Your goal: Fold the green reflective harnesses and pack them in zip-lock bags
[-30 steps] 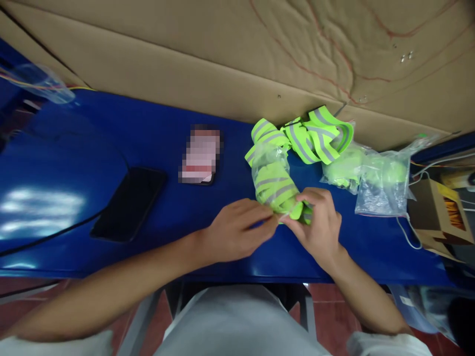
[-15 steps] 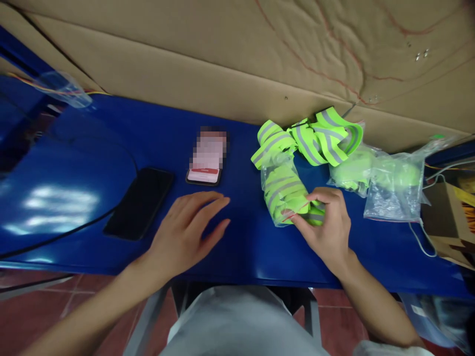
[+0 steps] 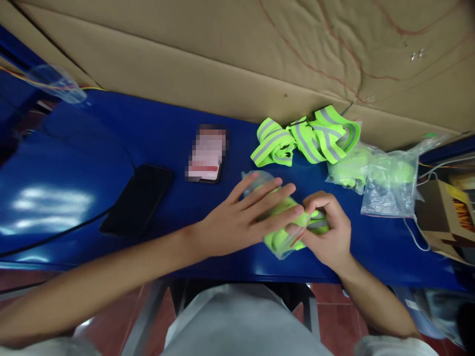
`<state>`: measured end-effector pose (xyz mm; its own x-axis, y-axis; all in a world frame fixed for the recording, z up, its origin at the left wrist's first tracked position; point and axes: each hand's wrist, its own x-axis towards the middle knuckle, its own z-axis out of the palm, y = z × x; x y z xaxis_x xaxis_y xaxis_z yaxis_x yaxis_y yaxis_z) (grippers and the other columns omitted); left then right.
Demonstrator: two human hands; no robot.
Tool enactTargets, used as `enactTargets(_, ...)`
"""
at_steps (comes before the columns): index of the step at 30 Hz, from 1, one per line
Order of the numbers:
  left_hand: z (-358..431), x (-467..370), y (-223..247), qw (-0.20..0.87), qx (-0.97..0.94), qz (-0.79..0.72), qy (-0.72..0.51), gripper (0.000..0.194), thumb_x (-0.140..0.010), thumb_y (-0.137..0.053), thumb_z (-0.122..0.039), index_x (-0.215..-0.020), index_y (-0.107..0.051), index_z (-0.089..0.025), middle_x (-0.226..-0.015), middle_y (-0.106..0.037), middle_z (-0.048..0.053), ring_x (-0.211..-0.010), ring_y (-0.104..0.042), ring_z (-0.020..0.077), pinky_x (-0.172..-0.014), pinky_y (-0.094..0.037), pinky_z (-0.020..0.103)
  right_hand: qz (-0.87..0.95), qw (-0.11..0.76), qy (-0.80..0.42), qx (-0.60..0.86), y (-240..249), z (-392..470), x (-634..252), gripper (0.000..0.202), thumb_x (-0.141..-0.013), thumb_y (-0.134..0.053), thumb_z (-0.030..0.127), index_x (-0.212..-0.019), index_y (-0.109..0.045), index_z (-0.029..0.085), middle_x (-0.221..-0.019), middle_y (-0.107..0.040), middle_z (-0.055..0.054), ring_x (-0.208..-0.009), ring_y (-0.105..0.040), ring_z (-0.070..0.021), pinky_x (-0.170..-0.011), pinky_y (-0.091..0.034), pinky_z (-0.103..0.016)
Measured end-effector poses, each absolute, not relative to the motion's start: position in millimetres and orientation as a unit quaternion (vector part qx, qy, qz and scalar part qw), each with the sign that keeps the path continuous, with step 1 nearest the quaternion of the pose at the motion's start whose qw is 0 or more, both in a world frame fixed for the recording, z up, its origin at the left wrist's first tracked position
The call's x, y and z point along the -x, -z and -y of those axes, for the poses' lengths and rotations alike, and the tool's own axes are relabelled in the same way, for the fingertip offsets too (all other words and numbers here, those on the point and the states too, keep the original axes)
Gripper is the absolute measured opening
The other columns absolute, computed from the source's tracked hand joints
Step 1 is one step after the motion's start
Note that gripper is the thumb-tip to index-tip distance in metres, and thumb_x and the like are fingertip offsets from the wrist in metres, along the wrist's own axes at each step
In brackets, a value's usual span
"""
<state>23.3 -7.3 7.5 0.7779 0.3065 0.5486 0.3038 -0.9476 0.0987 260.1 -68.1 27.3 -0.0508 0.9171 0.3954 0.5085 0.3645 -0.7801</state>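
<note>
In the head view, we are seeing the left hand (image 3: 239, 222) holding its fingers spread over a clear bag (image 3: 284, 244) of lime reflective band (image 3: 319, 226), which is lying on the blue table (image 3: 208, 267) near the front edge. The right hand (image 3: 330, 240) is pinching the bag beside its red line between thumb and forefinger. Farther back, loose bands (image 3: 313, 141) are lying near the brown wall (image 3: 166, 64), and other bags (image 3: 389, 195) are resting to their right.

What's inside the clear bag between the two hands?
Yellow-green strap shows through the clear bag; more, grey-striped, shows by the right hand pinching its edge. The left hand covers the middle, so what lies beneath it can't be seen.
</note>
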Motion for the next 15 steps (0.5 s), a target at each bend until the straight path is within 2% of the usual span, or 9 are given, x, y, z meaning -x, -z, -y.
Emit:
enactTargets(2, -1.0, -20.4, -4.7, 0.041, -0.938, -0.137, -0.317, 0.06, -0.1, -0.063, -0.026, -0.154, -0.043, -0.014, -0.152, -0.059, 0.017, -0.148, -0.051, 0.0268, -0.131, -0.034, 0.047, 0.669, 0.431, -0.383, 0.469, -35.2, 67.5, -270.2, 0.042, -0.086, -0.082, 0.049, -0.116, -0.062, 0.026, -0.104, -0.065, -0.003, -0.088, -0.065, -0.0163, -0.076, -0.055, -0.027)
enactTargets(4, -3.2, -16.0, 0.8, 0.113, -0.923, -0.145, -0.337, 0.065, -0.1, -0.064, -0.033, -0.156, -0.039, -0.013, -0.15, -0.061, 0.019, -0.146, -0.054, 0.0252, -0.126, -0.043, 0.04, 0.638, 0.378, -0.544, 0.391, -42.6, 66.4, -282.3, 0.065, -0.09, -0.071, 0.064, -0.142, -0.057, 0.028, -0.125, -0.064, -0.009, -0.102, -0.069, -0.0227, -0.082, -0.06, -0.033)
enactTargets(6, -0.4, -12.3, 5.1, 0.187, -0.904, -0.163, -0.348, 0.075, -0.098, -0.066, -0.041, -0.161, -0.033, -0.016, -0.151, -0.058, 0.019, -0.145, -0.056, 0.0259, -0.121, -0.049, 0.038, 0.619, 0.35, -0.614, 0.342, -47.4, 66.1, -290.6, 0.073, -0.092, -0.069, 0.064, -0.153, -0.052, 0.029, -0.14, -0.059, -0.011, -0.116, -0.068, -0.027, -0.091, -0.061, -0.036)
enactTargets(8, 5.6, -10.7, 6.1, 0.245, -0.891, -0.164, -0.345, 0.083, -0.097, -0.065, -0.05, -0.164, -0.028, -0.017, -0.153, -0.056, 0.02, -0.144, -0.056, 0.0278, -0.118, -0.051, 0.039, 0.631, 0.371, -0.588, 0.344, -49.2, 67.2, -291.4, 0.065, -0.092, -0.075, 0.053, -0.15, -0.055, 0.031, -0.143, -0.056, -0.009, -0.124, -0.065, -0.0256, -0.099, -0.059, -0.033)
enactTargets(11, 14.9, -12.2, 2.8, 0.274, -0.886, -0.153, -0.342, 0.086, -0.096, -0.066, -0.054, -0.164, -0.028, -0.017, -0.152, -0.057, 0.021, -0.144, -0.056, 0.0298, -0.118, -0.051, 0.041, 0.674, 0.393, -0.506, 0.367, -48.1, 71.0, -283.5, 0.052, -0.09, -0.079, 0.041, -0.138, -0.062, 0.03, -0.129, -0.057, -0.008, -0.12, -0.061, -0.0217, -0.093, -0.058, -0.029)
enactTargets(15, 19.8, -15.0, -2.5, 0.315, -0.866, -0.153, -0.357, 0.087, -0.093, -0.072, -0.049, -0.163, -0.03, -0.02, -0.151, -0.058, 0.019, -0.141, -0.057, 0.0312, -0.121, -0.047, 0.045, 0.73, 0.436, -0.35, 0.393, -44.5, 78.6, -279.3, 0.041, -0.089, -0.077, 0.048, -0.123, -0.065, 0.028, -0.117, -0.055, -0.009, -0.112, -0.059, -0.0244, -0.09, -0.057, -0.037)
